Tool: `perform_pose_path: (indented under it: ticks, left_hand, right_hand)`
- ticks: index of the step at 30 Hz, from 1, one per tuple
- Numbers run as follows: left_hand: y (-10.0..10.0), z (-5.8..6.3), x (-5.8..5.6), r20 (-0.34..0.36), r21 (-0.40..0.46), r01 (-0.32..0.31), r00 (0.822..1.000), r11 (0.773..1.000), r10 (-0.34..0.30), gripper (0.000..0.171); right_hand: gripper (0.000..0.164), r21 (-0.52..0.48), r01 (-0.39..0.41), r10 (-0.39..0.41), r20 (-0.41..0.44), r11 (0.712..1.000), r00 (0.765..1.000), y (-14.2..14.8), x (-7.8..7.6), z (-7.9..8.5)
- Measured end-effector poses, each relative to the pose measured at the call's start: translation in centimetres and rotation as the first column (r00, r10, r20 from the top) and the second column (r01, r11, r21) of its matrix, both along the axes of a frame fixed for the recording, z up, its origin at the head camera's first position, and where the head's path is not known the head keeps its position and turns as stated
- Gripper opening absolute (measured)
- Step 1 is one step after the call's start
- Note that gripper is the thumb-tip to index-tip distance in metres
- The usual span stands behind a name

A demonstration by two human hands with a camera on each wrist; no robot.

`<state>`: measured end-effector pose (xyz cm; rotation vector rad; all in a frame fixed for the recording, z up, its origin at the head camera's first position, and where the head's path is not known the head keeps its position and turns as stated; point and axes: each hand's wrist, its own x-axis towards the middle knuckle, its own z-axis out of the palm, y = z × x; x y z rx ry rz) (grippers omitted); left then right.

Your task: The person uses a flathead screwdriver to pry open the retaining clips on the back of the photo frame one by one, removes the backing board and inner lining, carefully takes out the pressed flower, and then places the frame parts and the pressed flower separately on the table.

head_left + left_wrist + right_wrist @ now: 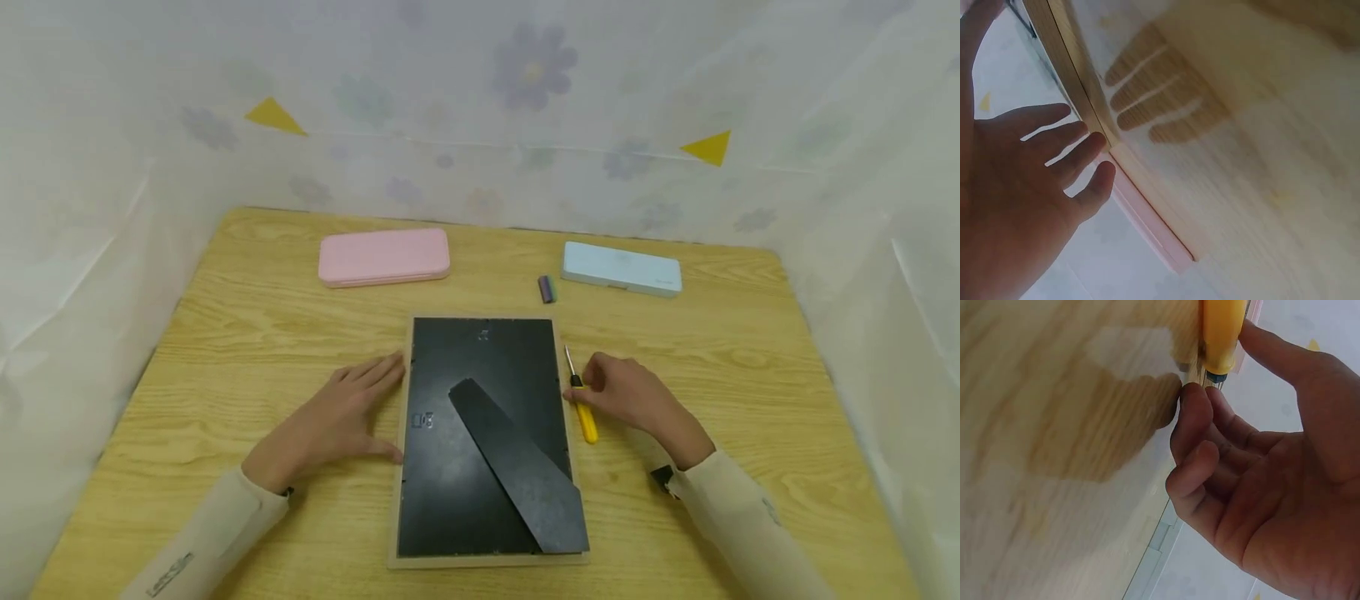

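Note:
A picture frame lies face down, its black back and slanted easel leg showing. My left hand rests at its left edge, fingers spread and thumb apart; the left wrist view shows the same hand with fingers fairly straight and nothing in them. Right of the frame is a screwdriver with a yellow handle, black collar and metal shaft pointing away. My right hand pinches it near the collar, thumb across the handle. In the right wrist view the thumb meets the yellow handle and the other fingers curl.
Toward the back of the wood-grain table lie a pink case on the left and a light blue case on the right. A small dark piece with a green side sits near the blue case. White floral sheeting surrounds the table.

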<state>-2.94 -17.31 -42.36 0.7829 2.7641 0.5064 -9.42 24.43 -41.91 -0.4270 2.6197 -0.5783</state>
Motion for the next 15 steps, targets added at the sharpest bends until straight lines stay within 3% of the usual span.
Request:
perform_pose_path:
  ticks: [15]
  left_hand:
    - [0.7,0.0,1.4,-0.065,-0.074,0.072,0.995,0.995,-0.077,0.138]
  right_hand:
    - [0.025,-0.097,-0.038,0.047,0.09,0.995,0.995,0.4,0.5,0.1]
